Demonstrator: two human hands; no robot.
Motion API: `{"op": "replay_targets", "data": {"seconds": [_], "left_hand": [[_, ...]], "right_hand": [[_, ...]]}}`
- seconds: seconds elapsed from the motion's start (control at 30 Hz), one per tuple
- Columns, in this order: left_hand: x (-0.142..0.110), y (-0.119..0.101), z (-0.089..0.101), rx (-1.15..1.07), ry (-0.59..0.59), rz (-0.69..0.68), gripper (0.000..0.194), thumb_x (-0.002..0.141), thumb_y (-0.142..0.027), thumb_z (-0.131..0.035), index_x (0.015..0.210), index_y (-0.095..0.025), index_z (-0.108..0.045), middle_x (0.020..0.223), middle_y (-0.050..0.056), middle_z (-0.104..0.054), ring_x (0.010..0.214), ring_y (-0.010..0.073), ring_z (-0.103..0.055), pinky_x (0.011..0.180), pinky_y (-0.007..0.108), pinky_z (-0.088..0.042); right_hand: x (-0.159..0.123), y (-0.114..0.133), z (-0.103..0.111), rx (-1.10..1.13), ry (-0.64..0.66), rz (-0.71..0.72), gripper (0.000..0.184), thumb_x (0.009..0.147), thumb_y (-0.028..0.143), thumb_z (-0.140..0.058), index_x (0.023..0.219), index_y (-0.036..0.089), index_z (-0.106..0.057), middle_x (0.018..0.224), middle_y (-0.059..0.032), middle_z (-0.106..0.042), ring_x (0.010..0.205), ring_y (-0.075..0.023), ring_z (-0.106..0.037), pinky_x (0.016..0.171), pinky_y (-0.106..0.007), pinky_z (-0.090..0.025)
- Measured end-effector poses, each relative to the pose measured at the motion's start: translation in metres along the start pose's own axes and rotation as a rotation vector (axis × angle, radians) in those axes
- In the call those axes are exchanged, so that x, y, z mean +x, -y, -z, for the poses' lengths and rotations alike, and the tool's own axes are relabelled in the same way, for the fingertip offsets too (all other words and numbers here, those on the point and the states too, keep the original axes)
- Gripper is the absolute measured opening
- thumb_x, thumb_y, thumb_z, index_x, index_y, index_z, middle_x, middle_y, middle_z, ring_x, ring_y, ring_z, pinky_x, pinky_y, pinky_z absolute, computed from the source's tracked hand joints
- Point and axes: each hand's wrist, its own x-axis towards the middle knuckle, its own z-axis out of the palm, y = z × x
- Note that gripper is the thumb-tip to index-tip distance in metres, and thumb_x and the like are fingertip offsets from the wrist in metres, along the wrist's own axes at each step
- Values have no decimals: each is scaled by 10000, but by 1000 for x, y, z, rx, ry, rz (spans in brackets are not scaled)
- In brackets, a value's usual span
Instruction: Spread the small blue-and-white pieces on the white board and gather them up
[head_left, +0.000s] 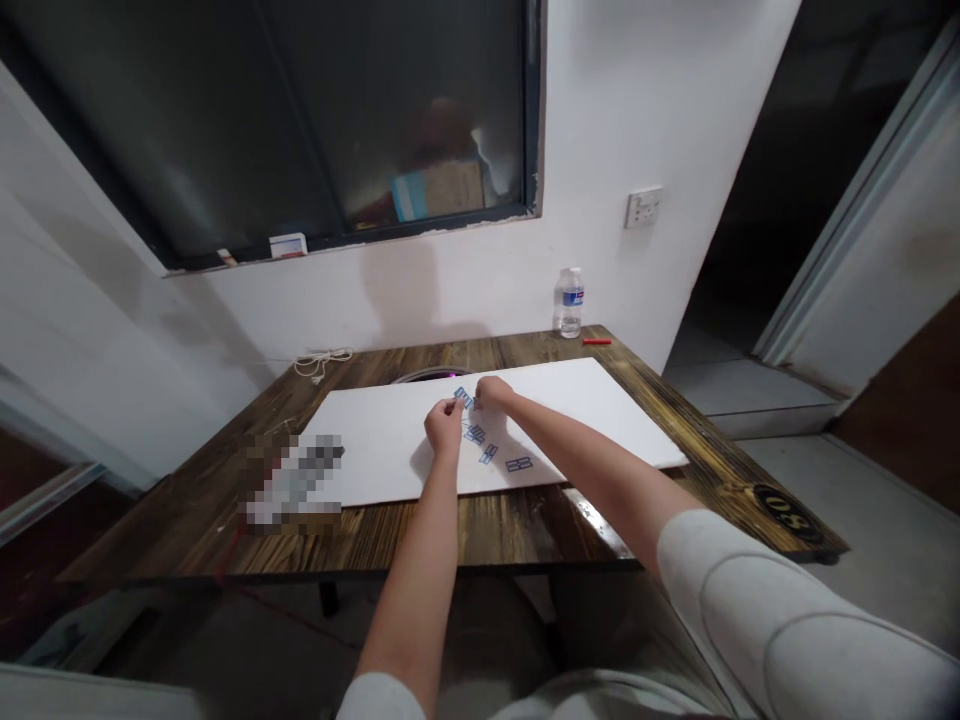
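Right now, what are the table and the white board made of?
The table looks like wood: dark-stained grain lines run along it, and a glossy finish catches the light. The white board seems to be foam board or stiff card, smooth and matte; its edge doesn't show which.

You've got room over the right side of the white board (592, 410), but blue paper clips (488, 453) sit mid-board, and a blurred object (294, 483) blocks near left.
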Motion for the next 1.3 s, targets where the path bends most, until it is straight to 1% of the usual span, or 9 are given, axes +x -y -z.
{"op": "replay_targets", "data": {"seconds": [0.17,0.3,0.4,0.7,0.87,0.97,1.03,1.13,1.3], "left_hand": [[2,4,-2,21,4,19,173,786,-352,-670,809,-193,-735,777,29,-744,735,180,-665,678,252,-497],[2,5,-4,-7,32,43,156,767,-337,-680,789,-194,-740,764,32,-743,727,187,-664,674,262,-488],[1,4,-8,-72,102,15,142,735,-329,-702,737,-191,-734,730,34,-735,723,187,-663,692,264,-476],[-8,-3,-13,-292,401,-28,409,582,-548,-783,671,-156,-711,616,40,-673,575,149,-561,559,256,-398],[-9,-6,-9,-305,479,-68,408,574,-551,-792,645,-162,-691,611,34,-660,563,140,-549,556,256,-396],[-7,-6,-8,-328,421,-101,369,630,-527,-765,661,-167,-690,628,27,-662,607,152,-584,598,259,-431],[-4,-4,-7,-330,342,-81,336,664,-500,-747,689,-169,-696,645,29,-674,631,162,-611,619,263,-453],[2,0,-4,-286,182,-10,273,692,-442,-726,735,-173,-701,641,24,-685,634,172,-641,635,265,-472],[9,6,2,-183,19,5,191,741,-372,-679,768,-185,-701,646,15,-697,643,176,-668,643,252,-472]], "right_hand": [[-14,-12,13,153,-84,195,158,842,193,-665,966,170,-759,850,-28,-758,718,-119,-691,702,-178,-484],[-23,-31,22,437,-206,405,125,811,116,-627,847,138,-744,604,2,-683,534,-110,-623,607,-207,-475],[-32,-43,25,577,-205,488,128,746,123,-681,866,150,-718,618,9,-686,511,-112,-606,551,-210,-465],[-64,-48,20,580,-337,493,118,682,123,-755,756,177,-681,677,-8,-719,670,-165,-684,631,-245,-493],[-63,-52,3,716,-343,449,163,696,283,-782,777,183,-683,649,-1,-703,611,-160,-665,584,-248,-498],[-62,-52,-4,775,-324,397,188,747,333,-751,821,172,-690,652,-3,-697,573,-150,-645,578,-251,-494],[-64,-50,-5,711,-310,386,147,794,309,-722,843,171,-701,710,-18,-718,619,-155,-655,621,-260,-498],[-70,-42,-6,437,-253,466,84,818,225,-715,892,185,-721,877,-43,-752,766,-171,-675,740,-282,-498],[-75,-27,-5,-19,-142,586,299,825,194,-725,1123,201,-699,1113,-84,-718,1032,-229,-625,858,-313,-458]]}}
